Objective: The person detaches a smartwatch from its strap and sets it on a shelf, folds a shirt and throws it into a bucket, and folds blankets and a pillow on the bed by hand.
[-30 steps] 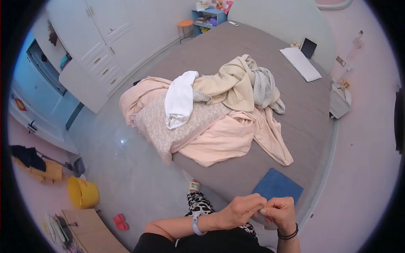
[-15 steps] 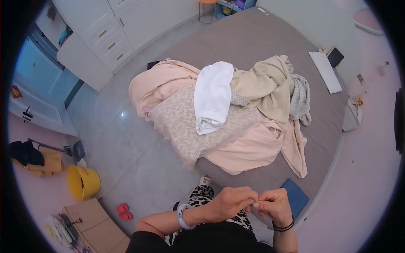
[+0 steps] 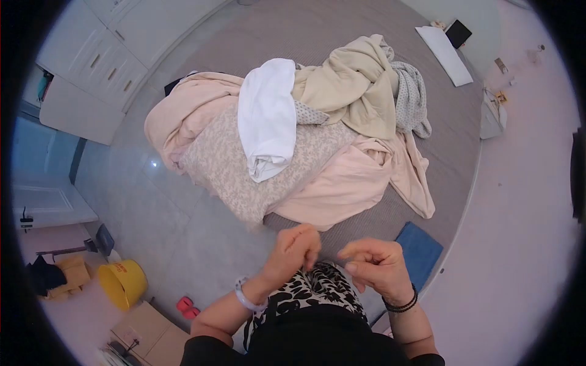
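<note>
My left hand [image 3: 295,249] and my right hand [image 3: 375,266] are raised in front of my body, a short gap between them, above my patterned trousers [image 3: 317,291]. The left hand's fingers are curled together; nothing shows in them. The right hand's fingers are loosely spread and hold nothing. Just beyond the hands lies a heap of laundry on the grey bed [image 3: 342,36]: a white garment [image 3: 267,116], a patterned beige sheet [image 3: 244,165], peach cloth [image 3: 348,183] and a cream garment [image 3: 360,85]. A blue folded cloth [image 3: 421,253] lies on the bed's near corner, by my right hand.
White drawers and cupboards [image 3: 97,67] stand at the upper left. On the floor at lower left are a yellow bucket [image 3: 122,283], red slippers [image 3: 188,307] and a cardboard box [image 3: 146,332]. A white pillow [image 3: 444,55] and a dark tablet [image 3: 459,32] lie far on the bed.
My hands were pinched together fingertip to fingertip; now they have come apart and the right hand has opened. The view has tilted down and closer to the laundry heap.
</note>
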Demonstrator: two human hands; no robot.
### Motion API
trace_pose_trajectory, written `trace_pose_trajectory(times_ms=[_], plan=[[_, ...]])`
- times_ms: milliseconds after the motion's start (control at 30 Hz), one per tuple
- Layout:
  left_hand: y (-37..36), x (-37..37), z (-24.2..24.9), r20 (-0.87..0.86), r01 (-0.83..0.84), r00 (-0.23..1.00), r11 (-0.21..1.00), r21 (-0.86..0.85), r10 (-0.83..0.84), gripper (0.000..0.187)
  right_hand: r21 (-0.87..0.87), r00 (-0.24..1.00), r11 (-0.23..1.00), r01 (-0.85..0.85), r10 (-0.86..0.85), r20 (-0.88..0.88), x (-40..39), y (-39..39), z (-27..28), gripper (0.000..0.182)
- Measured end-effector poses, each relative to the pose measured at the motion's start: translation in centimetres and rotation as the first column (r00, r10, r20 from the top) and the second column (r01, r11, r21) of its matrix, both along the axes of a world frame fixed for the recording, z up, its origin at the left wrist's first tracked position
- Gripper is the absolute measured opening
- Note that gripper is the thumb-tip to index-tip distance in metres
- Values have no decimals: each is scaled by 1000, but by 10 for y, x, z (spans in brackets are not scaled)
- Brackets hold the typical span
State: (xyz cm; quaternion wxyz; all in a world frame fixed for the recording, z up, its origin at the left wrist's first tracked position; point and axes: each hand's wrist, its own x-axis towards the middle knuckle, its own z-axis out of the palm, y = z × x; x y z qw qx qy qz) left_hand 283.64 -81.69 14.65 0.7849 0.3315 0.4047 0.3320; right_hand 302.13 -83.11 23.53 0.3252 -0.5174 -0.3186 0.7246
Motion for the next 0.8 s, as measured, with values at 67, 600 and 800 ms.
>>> trace_pose_trajectory(times_ms=[67,600,800], plan=[[8,-12,-32,-101,22,995,999,29,-19,20,128,999,992,-16,12,31,10,-2,-9,7],[167,-57,-229,-856,352,56,792,498,514,25,-80,854,864,497,-503,-133,38,-30,-35,12],[103,23,-115,-463,262,815,490,831,349,19,-54,802,832,552,-547,-239,57,-47,-36,14]])
